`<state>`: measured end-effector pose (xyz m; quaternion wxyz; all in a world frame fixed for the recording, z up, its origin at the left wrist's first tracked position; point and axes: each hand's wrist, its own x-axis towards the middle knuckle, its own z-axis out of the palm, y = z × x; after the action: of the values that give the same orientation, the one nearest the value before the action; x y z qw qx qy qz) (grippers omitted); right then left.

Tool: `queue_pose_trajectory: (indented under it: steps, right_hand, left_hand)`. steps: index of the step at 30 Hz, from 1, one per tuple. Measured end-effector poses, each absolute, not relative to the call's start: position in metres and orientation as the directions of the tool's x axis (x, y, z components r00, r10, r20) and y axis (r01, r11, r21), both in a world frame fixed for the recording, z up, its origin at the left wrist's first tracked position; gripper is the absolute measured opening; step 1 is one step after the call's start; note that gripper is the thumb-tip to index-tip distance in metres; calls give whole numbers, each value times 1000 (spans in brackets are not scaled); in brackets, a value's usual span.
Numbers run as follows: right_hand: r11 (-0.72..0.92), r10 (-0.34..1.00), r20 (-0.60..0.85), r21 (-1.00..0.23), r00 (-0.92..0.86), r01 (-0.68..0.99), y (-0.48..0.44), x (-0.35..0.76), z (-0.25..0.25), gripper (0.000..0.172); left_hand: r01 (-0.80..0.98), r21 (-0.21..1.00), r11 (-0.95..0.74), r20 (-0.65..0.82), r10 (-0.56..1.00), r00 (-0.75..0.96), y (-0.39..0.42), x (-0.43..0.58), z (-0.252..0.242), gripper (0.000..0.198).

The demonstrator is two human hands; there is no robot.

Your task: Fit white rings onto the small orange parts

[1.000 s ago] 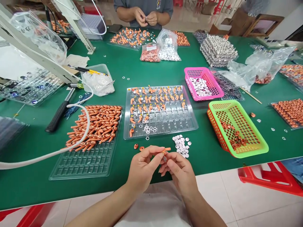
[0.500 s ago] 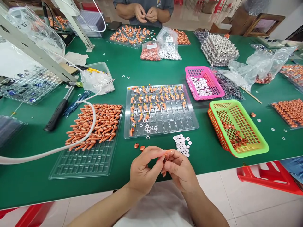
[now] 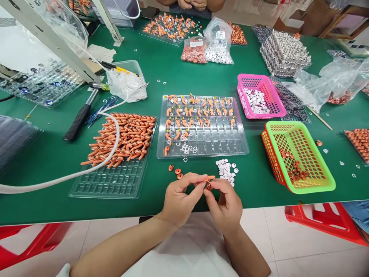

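Note:
My left hand [image 3: 180, 200] pinches an orange earbud shell [image 3: 211, 177] between thumb and forefinger, its stem pointing right. My right hand [image 3: 226, 202] is closed at the shell's rounded, darker end, thumb and fingertips pressed to it. Fingertips partly hide where the parts meet. Just beyond my hands lie a few round orange earbud caps [image 3: 178, 171] and a pile of white round stickers [image 3: 226, 169]. Behind them, a transparent tray [image 3: 225, 148] carries rows of orange earbud shells with small yellow tips, and loose white rings [image 3: 188, 148].
At left, orange earbud shells [image 3: 127, 134] cover part of a blister tray [image 3: 106, 188], crossed by a white cable [image 3: 117, 134]. A hammer [image 3: 77, 121] lies beyond. On the right stand a pink basket [image 3: 281, 109] and a green basket [image 3: 319, 154]. A co-worker's hands [image 3: 193, 4] show across the table.
The view has shifted, so the table sits higher and further right. My hands still hold the earbud shell; its stem now shows pointing right, and my right fingers have shifted on it.

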<state>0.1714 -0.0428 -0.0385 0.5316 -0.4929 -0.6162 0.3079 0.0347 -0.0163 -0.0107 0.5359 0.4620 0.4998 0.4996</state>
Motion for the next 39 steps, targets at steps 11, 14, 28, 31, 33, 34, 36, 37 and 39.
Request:
queue_pose_trajectory:
  steps: [11,14,28,31,33,34,36,37,39]
  right_hand:
    - [362,916,397,-881,60,306,-47,167,-39,45]
    - [398,898,436,-862,59,314,-47,167,-41,49]
    - [408,891,453,-830,34,380,-45,164,-31,45]
    - [383,898,436,-839,55,386,-46,163,-32,42]
    - [359,907,415,-853,73,379,-47,164,-32,40]
    - [345,913,400,-862,81,371,-48,165,-33,40]
    - [318,925,370,-878,87,358,-49,166,-33,38]
    - [305,931,355,-884,86,354,-49,167,-34,37]
    - [281,939,331,-893,89,351,-50,167,-35,35]
  left_hand:
    - [-77,997,2,-3,1000,-4,-18,33,-13,21]
    - [-48,998,-40,40,999,-8,-19,33,-15,22]
    - [77,994,-74,74,997,-2,-20,29,-12,20]
    - [90,988,-126,124,992,35,-22,27,-12,23]
    - [87,979,-183,176,982,73,-23,25,-13,27]
    - [85,974,-211,203,975,94,-23,25,-13,30]
    - [88,959,-271,258,957,131,-24,23,-14,35]
    - [91,950,-297,283,948,144,-25,23,-14,37]
    - [101,935,-341,323,933,161,-25,22,-15,39]
